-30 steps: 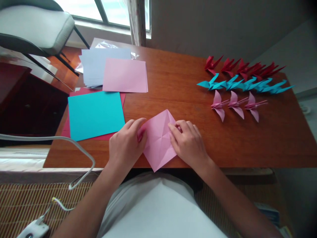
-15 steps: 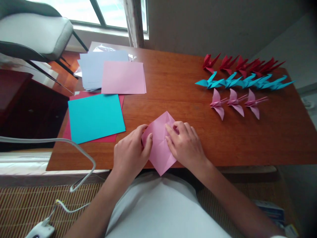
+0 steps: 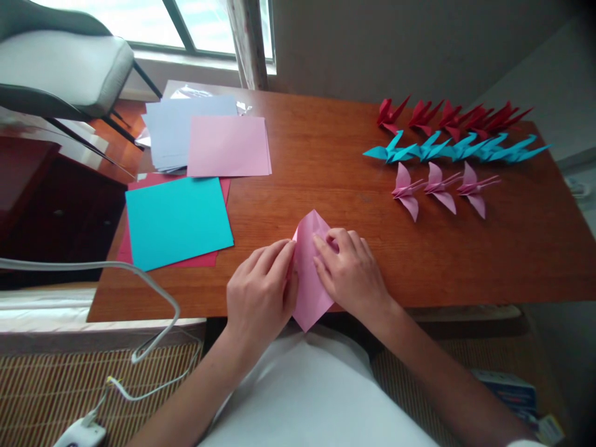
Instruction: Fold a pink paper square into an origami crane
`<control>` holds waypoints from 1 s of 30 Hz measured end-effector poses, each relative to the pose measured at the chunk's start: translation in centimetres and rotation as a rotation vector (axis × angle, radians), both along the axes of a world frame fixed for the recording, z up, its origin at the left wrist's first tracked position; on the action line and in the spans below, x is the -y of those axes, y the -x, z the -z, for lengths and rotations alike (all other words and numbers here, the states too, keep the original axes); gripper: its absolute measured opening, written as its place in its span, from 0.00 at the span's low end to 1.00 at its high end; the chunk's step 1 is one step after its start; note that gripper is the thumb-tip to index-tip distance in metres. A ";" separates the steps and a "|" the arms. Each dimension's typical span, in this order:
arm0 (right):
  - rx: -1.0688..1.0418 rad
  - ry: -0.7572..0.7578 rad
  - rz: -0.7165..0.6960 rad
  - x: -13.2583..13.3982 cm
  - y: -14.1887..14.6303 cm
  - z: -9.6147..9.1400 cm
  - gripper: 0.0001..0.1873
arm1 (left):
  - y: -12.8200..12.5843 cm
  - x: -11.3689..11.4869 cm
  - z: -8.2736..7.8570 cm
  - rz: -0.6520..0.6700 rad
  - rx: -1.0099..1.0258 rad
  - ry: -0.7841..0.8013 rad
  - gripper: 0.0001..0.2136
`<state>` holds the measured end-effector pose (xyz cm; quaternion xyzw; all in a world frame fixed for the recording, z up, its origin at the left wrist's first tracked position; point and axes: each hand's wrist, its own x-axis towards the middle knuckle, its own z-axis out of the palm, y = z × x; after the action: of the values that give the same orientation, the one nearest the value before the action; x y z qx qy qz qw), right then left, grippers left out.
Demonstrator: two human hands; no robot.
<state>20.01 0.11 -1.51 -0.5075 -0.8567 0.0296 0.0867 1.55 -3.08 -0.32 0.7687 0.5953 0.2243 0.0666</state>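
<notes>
This is looking like a room in a home: a padded chair (image 3: pixel 69 68) is standing near a window (image 3: pixel 209 25), a curtain (image 3: pixel 250 46) is hanging before it, and a wooden table (image 3: pixel 307 167) is standing by a wall (image 3: pixel 372 49).

no text, brand, number or sign is reading legibly in the head view. a blue box (image 3: pixel 512 395) on the floor at the lower right is showing faint pale marks along its side, but shadow and blur are hiding whether these are forming letters.
</notes>
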 end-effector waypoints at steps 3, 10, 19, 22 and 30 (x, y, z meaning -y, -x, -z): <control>-0.013 0.007 0.000 -0.1 0.0 -0.1 0.20 | -0.2 0.6 0.9 0.073 -0.005 -0.016 0.22; -0.012 0.019 0.001 -0.3 -0.1 -0.4 0.20 | -0.3 1.4 1.8 0.179 -0.098 0.007 0.25; -0.042 0.030 -0.001 -0.2 -0.3 -0.4 0.20 | -0.1 1.6 1.8 0.252 -0.189 0.012 0.28; -0.051 0.036 -0.006 -0.1 -0.5 -0.4 0.20 | 0.0 1.6 1.9 0.262 -0.196 0.051 0.30; -0.042 0.019 -0.004 0.5 -0.6 -0.2 0.20 | 0.5 1.4 1.9 0.358 -0.206 0.091 0.33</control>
<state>20.61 -0.40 -1.27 -0.5058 -0.8555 0.0487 0.0997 1.03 -4.44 -2.25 0.8773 0.4623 0.1022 0.0787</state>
